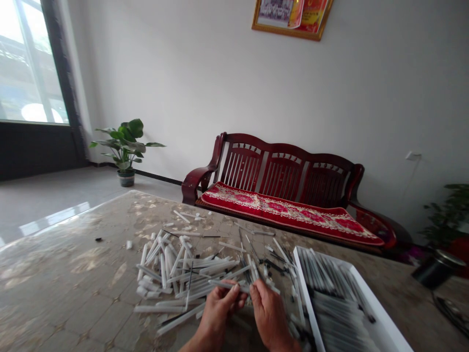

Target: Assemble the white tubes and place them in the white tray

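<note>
My left hand [216, 313] is closed round a translucent whitish pen barrel [222, 284], thumb on top, above the patterned tabletop. Close beside it, my right hand [270, 310] is closed with its fingertips at the barrel's right end; any small part inside them is hidden. Under and behind both hands lies a loose pile of similar whitish barrels [168, 261]. Thin black refills and small black parts [275, 265] are scattered right of the pile. A white box [379, 305] stands at the right, holding many pens [340, 308] with dark cores laid in rows.
The patterned table [73, 293] carries a few stray white pieces [129, 244] and a small black piece [98, 239]. A dark cylindrical container [432, 271] stands at the far right. Beyond the table are a red wooden bench [282, 171] and a potted plant [126, 178].
</note>
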Demonstrator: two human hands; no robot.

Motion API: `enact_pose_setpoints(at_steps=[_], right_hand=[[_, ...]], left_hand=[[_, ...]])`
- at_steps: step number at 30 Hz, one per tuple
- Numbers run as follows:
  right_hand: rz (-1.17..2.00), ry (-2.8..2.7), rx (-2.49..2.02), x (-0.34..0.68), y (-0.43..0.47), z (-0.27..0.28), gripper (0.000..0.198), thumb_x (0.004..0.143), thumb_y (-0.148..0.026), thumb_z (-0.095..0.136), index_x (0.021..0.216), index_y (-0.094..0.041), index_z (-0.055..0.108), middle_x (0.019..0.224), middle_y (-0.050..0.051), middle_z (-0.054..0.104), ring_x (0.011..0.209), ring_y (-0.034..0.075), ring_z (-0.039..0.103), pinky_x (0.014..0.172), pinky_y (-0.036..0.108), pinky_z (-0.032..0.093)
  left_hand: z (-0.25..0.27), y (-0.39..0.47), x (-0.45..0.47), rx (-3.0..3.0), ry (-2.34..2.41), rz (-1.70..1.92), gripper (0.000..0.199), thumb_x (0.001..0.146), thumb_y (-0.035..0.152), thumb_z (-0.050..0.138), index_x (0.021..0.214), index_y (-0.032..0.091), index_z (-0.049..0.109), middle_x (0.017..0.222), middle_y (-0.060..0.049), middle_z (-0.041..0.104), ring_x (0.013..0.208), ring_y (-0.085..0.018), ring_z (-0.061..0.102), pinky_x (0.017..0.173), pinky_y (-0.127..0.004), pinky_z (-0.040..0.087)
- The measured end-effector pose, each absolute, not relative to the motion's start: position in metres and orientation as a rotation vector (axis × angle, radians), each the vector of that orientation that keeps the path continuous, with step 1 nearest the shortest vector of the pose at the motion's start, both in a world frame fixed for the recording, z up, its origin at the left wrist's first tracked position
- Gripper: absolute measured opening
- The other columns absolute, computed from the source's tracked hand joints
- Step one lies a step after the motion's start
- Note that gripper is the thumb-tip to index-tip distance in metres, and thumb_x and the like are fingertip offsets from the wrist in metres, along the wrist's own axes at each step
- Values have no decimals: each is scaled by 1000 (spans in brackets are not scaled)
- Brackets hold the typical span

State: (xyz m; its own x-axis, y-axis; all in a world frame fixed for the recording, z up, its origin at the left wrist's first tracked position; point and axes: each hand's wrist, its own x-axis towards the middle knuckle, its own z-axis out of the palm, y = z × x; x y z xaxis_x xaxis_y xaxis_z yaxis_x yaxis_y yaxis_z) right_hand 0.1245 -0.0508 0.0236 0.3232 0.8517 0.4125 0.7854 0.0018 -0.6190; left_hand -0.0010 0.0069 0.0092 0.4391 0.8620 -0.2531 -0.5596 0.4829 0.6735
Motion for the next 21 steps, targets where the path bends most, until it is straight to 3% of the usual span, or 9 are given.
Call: enact_pose_setpoints(at_steps=[8,15,21], right_hand=[[676,-1146,-1627,126,-46,11,56,90,-68,43,56,-25,54,44,-1,52,40,16,49,42,28,34],[333,-1355,-1675,126,-51,28,41,96,-53,44,73,-24,61,62,1,63,59,18,60,55,25,39],[190,-1355,-1720,132,-49,18,45,96,-53,42,63,-24,55,52,0,56,49,16,52,50,26,32]], left_hand=[[7,7,0,619,626,935,46,48,42,94,74,15,66,61,-1,70,58,-15,65,60,-25,52],[8,7,0,567,646,953,47,46,40,95,74,15,67,61,-1,70,59,-16,66,59,-24,52],[5,4,3,669,624,945,46,47,43,94,70,15,66,58,-3,69,56,-17,65,55,-25,51]])
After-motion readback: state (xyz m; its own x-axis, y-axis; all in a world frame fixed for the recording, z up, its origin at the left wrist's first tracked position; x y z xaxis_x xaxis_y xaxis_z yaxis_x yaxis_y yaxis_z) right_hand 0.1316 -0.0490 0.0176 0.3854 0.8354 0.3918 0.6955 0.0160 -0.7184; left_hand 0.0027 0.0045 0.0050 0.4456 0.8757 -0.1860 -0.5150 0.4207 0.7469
